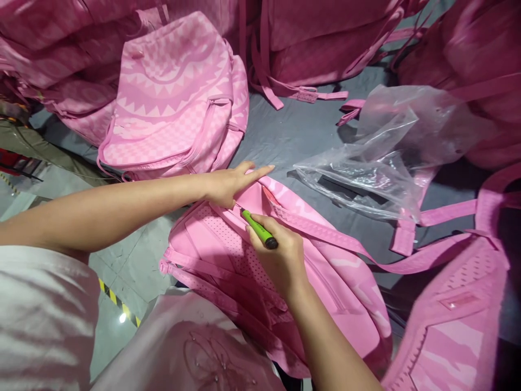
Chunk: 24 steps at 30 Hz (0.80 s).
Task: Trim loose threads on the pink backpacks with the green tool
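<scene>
A pink backpack (345, 331) lies in front of me with its perforated back panel facing up. My left hand (232, 184) rests on the top end of this backpack, fingers stretched and spread over the fabric. In my right hand (280, 252) is a green pen-like tool (258, 228) with a black end cap and a thin tip. The tip points at the fabric right beside my left thumb; whether it touches, I cannot tell. A pink strap (325, 233) runs from near my right hand across the backpack toward the right.
Another patterned pink backpack (175, 98) stands just beyond my left hand. More pink bags (325, 38) line the back of the grey surface (280, 136). A clear plastic bag (366, 174) lies crumpled at right. Below left is tiled floor with yellow-black tape (118, 301).
</scene>
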Each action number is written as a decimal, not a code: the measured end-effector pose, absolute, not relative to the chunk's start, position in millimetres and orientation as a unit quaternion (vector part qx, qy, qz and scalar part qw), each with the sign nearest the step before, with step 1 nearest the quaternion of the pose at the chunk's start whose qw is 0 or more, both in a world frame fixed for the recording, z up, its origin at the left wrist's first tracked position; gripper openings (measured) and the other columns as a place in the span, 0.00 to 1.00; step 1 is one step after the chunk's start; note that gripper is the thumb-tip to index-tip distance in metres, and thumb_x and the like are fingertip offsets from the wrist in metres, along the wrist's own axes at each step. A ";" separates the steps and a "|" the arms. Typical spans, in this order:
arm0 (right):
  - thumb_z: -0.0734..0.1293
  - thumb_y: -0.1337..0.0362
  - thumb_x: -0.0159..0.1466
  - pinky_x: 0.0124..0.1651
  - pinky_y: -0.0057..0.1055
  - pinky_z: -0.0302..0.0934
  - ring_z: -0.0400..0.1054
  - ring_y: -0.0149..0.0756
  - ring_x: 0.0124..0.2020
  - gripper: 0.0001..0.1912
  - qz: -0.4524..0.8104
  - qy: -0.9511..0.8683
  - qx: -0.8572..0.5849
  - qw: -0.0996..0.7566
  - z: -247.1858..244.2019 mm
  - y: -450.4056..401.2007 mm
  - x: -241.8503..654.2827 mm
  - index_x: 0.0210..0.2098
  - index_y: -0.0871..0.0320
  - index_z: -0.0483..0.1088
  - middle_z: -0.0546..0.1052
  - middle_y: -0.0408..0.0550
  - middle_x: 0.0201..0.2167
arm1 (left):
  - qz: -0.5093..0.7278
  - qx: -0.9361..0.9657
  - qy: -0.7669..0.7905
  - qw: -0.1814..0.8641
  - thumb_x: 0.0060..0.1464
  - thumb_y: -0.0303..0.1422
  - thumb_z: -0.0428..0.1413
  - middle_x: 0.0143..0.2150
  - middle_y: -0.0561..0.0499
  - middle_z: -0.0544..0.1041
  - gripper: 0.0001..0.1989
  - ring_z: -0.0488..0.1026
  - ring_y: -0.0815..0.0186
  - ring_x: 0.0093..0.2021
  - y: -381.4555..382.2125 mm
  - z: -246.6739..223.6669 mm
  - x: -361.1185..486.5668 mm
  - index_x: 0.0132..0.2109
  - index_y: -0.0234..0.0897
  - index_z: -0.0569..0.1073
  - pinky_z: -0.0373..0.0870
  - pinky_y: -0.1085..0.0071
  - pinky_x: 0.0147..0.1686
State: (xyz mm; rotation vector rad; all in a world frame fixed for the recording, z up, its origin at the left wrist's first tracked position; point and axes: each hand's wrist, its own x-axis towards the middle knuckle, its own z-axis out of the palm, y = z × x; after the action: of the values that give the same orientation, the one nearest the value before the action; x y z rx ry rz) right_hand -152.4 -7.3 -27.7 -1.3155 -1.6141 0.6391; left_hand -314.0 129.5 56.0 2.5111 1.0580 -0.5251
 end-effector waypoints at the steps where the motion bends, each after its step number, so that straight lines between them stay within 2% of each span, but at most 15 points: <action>1: 0.68 0.65 0.65 0.43 0.33 0.71 0.79 0.41 0.41 0.11 0.262 -0.657 -0.536 0.460 -27.3 -7.2 -152.0 0.47 0.52 0.77 0.83 0.46 0.43 | -0.191 0.889 0.374 0.182 0.50 0.27 0.58 0.77 0.39 0.37 0.60 0.66 0.57 0.66 129.8 55.8 -313.8 0.73 0.53 0.22 0.68 0.69 0.57; 4: 0.67 0.66 0.65 0.44 0.34 0.71 0.79 0.41 0.41 0.11 0.263 -0.659 -0.534 0.461 -27.7 -4.8 -154.4 0.46 0.53 0.77 0.83 0.47 0.43 | -0.194 0.889 0.373 0.181 0.51 0.25 0.56 0.77 0.39 0.35 0.59 0.66 0.57 0.66 130.5 55.1 -312.6 0.72 0.54 0.21 0.68 0.68 0.57; 9: 0.68 0.66 0.63 0.42 0.34 0.71 0.79 0.41 0.37 0.10 0.245 -0.641 -0.540 0.488 -29.6 1.9 -167.5 0.44 0.53 0.78 0.84 0.46 0.40 | -0.192 0.886 0.382 0.180 0.49 0.22 0.57 0.77 0.39 0.39 0.59 0.64 0.56 0.68 132.4 54.1 -308.8 0.74 0.53 0.26 0.68 0.67 0.58; 14: 0.68 0.63 0.64 0.41 0.35 0.70 0.79 0.41 0.35 0.09 0.228 -0.640 -0.577 0.453 -25.1 -0.6 -170.9 0.43 0.52 0.79 0.84 0.46 0.38 | -0.201 0.877 0.384 0.208 0.47 0.20 0.57 0.77 0.39 0.37 0.60 0.62 0.56 0.69 133.1 56.8 -305.7 0.74 0.54 0.27 0.69 0.66 0.59; 24: 0.68 0.62 0.63 0.43 0.36 0.71 0.78 0.40 0.34 0.09 0.244 -0.620 -0.576 0.474 -24.2 0.3 -177.7 0.42 0.53 0.79 0.84 0.46 0.38 | -0.213 0.877 0.385 0.191 0.47 0.21 0.59 0.77 0.36 0.35 0.61 0.62 0.53 0.69 132.7 58.7 -303.6 0.74 0.51 0.27 0.69 0.66 0.58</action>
State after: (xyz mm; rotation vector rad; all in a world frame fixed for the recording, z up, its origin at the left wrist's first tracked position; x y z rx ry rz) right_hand -177.7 0.3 -24.2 -1.4083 -1.5171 0.5974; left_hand -303.6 132.7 58.7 2.4646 1.0818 -0.5995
